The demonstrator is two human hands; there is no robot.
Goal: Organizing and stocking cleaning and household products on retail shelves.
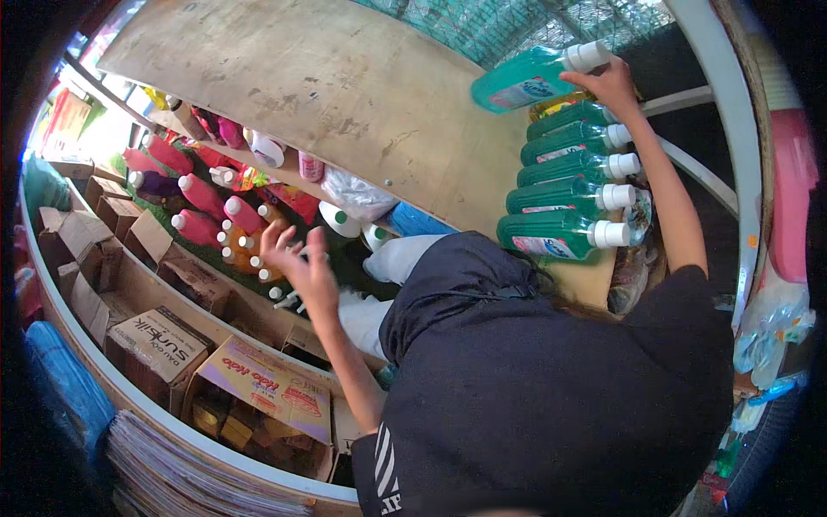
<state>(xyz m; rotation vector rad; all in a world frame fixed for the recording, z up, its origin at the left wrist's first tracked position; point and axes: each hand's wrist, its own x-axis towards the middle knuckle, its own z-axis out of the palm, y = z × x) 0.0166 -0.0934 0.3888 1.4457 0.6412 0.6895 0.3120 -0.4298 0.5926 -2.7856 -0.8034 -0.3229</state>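
My right hand (610,84) grips a green plastic bottle (520,84) of cleaning liquid near its white cap. The bottle is tilted at the far end of the wooden board, above a row of similar bottles. Several green bottles (549,234) lie side by side along the board's right end, white caps facing right. Part of a yellow bottle (554,105) shows beneath the held one. My left hand (302,268) hangs in the air with its fingers spread and nothing in it. Below it, small white-capped bottles (249,249) with orange-brown contents stand on green matting.
A wide wooden board (310,84) spans the area ahead. Pink bottles (200,194) stand at the left, below the board's edge. Opened cardboard boxes (258,381) line a curved shelf at lower left. White metal bars (704,148) and a pink container (789,194) are at the right.
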